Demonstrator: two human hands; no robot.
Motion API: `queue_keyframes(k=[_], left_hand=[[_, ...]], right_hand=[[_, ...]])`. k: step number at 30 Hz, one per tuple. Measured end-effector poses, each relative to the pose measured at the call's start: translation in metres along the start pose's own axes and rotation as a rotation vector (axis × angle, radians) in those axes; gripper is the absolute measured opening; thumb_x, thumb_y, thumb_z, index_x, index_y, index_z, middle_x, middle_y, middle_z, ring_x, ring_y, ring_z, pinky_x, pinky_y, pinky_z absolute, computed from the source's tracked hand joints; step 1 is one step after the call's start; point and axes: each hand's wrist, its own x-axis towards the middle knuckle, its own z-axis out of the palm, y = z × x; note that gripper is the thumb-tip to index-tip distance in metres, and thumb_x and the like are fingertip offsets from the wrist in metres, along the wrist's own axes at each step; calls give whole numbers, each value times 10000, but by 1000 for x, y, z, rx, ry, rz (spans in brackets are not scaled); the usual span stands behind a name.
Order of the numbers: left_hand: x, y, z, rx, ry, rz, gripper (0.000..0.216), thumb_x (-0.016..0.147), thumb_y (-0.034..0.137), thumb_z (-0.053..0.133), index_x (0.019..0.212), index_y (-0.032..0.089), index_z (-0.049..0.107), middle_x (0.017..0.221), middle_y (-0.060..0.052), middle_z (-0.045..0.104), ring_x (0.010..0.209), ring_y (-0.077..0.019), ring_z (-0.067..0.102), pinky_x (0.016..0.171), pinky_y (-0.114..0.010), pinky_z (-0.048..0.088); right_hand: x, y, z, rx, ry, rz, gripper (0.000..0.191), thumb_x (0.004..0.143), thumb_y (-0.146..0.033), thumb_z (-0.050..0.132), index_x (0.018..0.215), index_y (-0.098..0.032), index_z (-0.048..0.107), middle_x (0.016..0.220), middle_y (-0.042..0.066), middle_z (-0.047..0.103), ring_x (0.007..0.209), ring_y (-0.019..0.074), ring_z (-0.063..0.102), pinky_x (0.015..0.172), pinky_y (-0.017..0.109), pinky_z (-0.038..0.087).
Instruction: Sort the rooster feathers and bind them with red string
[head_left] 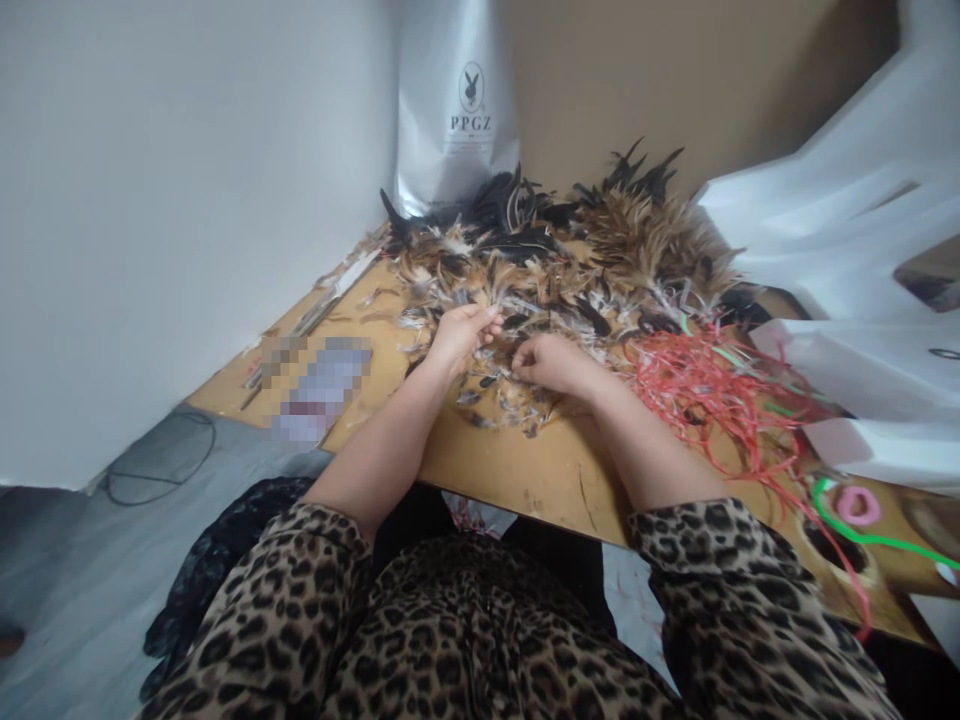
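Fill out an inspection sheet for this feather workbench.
Surface: wooden table, scuffed, mostly covered.
Job's things: feather pile, brown, black and white, heaped at the back.
Clutter: red strings tangled at right; pink ring; green cord; white bags; silver bag.
Grippers: left hand pinching feathers; right hand closed over feathers.
Cables: black cable looped on floor.
Surroundings: white wall left, cardboard behind.

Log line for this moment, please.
left hand: pinching feathers | right hand: curled on pile | red strips: right of hands | wooden table
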Motion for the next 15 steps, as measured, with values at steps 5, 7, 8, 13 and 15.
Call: queue_keyframes(k=[5,7,8,13,15], left_hand=[[-1,0,1,7,-10,-8,175,687,227,712,700,100,592,646,-12,624,512,-26,535,470,-135,379],[-2,2,2,18,-5,-10,181,689,238,711,700,104,589,648,-13,627,514,-27,536,475,-135,381],[-2,2,2,22,-4,-7,187,689,243,712,696,104,587,649,-15,629,514,-28,536,475,-136,382],[-3,6,1,23,-46,8,189,695,249,707,710,97,596,724,-41,670,532,-32,559,468,-127,387],[-5,7,1,14,-111,-5,179,702,239,701,729,90,605,797,-64,690,549,-34,573,480,-128,402]], right_hand=[[1,-6,8,-18,24,-20,95,625,-184,590,628,-202,683,631,10,664,560,120,526,564,241,365],[2,-4,7,189,60,-26,76,633,-190,591,619,-182,666,624,7,654,562,112,531,570,231,390],[2,-2,5,324,82,-11,67,637,-206,602,626,-173,659,619,5,648,554,106,530,562,227,399],[4,9,-8,919,133,133,199,590,-315,713,664,-148,637,536,-9,598,445,63,458,450,197,355],[5,14,-10,1028,112,137,235,558,-317,745,669,-139,640,575,4,619,436,49,447,431,186,336]])
